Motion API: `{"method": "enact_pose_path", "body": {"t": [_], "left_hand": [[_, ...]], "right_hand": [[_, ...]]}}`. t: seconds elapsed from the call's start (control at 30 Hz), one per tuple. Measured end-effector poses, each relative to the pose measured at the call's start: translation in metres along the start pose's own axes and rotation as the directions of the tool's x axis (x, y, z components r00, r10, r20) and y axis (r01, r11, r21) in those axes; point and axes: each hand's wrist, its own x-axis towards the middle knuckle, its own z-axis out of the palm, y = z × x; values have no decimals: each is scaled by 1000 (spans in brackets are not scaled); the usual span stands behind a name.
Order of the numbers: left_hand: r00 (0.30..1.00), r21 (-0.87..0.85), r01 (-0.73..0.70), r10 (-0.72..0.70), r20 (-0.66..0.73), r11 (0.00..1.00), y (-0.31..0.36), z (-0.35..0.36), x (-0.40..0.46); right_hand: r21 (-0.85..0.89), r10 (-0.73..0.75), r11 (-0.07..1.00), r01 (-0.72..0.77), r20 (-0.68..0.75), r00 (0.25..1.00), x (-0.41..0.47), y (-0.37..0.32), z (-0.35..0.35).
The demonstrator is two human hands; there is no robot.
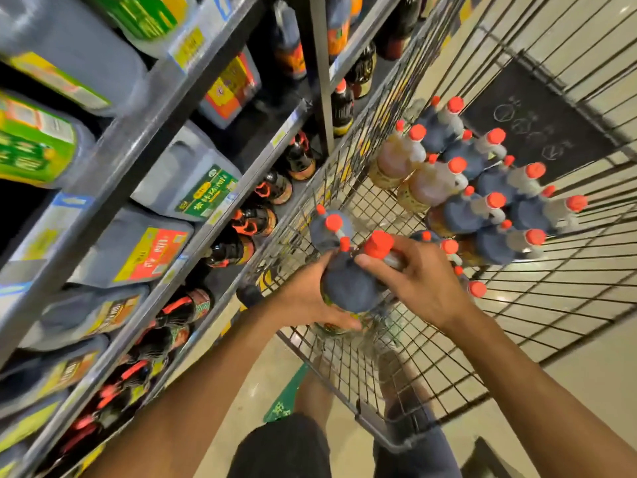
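Observation:
A dark jug-shaped bottle with a red cap and a handle is held above the near end of a wire cart. My left hand grips the bottle's body from the left and below. My right hand grips its handle and neck just under the red cap. Several more red-capped bottles, dark and amber, stand inside the cart farther away. One further dark bottle stands just behind the held one.
Metal shelves on the left carry large grey jugs with green and red labels, and dark bottles on the lower level. The cart's wire sides rise on the right. My legs and tiled floor are below.

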Motion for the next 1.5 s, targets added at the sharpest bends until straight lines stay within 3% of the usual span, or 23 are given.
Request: {"method": "enact_pose_path", "body": {"t": [0.13,0.3,0.37,0.47,0.57,0.7,0.77,0.9,1.0,1.1,1.3,1.5], "left_hand": [[995,-13,-18,16,-98,1000,6,-3,-6],[940,137,-41,85,-332,990,15,-10,-31],[899,78,-64,91,-428,995,12,-16,-38],[868,-27,-69,47,-494,997,8,-27,-41],[856,-39,-83,51,-515,996,8,-33,-44],[850,-4,-97,81,-520,995,2,-32,-44],[851,-16,-98,76,-519,995,-2,-33,-43],[847,-53,-88,46,-530,995,-8,-31,-44],[847,-46,-85,48,-530,995,-9,-32,-43],[849,-38,-99,64,-524,994,-2,-31,-46],[832,-95,-147,71,-551,985,23,-28,-58],[823,-118,-196,98,-559,973,75,-25,-100]], "right_hand": [[138,34,990,-38,34,999,3,-3,6],[346,4,934,-84,225,974,17,-17,-1],[464,45,879,-106,141,989,23,-13,-3],[542,229,827,-150,-82,970,29,11,12],[472,325,849,-239,-110,939,31,50,51],[260,352,894,-365,97,931,37,78,101],[325,346,875,-358,96,933,46,81,121],[560,455,737,-379,3,890,69,69,142],[472,470,797,-377,-91,878,72,71,147],[325,459,859,-396,-142,877,64,75,139],[278,506,851,-446,-207,837,18,73,88],[225,464,882,-413,-272,843,-38,1,10]]}}
